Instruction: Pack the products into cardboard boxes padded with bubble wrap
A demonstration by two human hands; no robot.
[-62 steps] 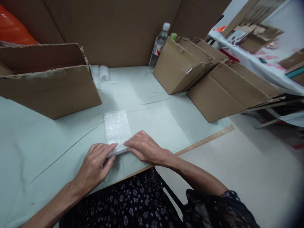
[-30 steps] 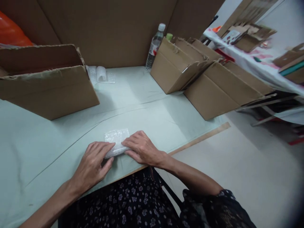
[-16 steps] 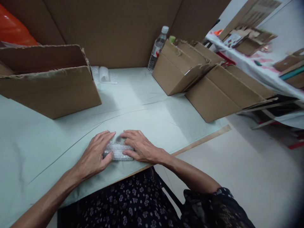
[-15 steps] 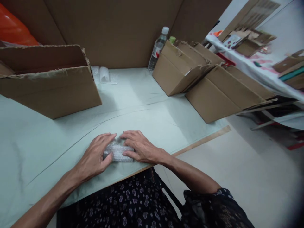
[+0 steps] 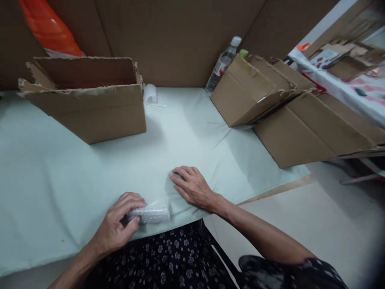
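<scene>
My left hand [image 5: 118, 222] is curled round a small roll of bubble wrap [image 5: 152, 214] near the table's front edge, thumb below and fingers on top. The roll sticks out to the right of that hand. My right hand [image 5: 192, 186] lies flat on the pale green table cover [image 5: 90, 168], fingers stretched out and pointing left, holding nothing. It rests a little right of and beyond the roll, apart from it.
An open cardboard box [image 5: 87, 98] stands at the back left, with an orange bag [image 5: 49, 28] behind it. Two more boxes [image 5: 249, 94] lie at the right, a water bottle [image 5: 222, 64] behind them. Bubble wrap pieces [image 5: 152, 95] lie by the cardboard back wall.
The bubble wrap sheet has been rolled up into a small bundle. My left hand now holds it alone, drawn toward the table edge, and my right hand has let go and lies flat.
</scene>
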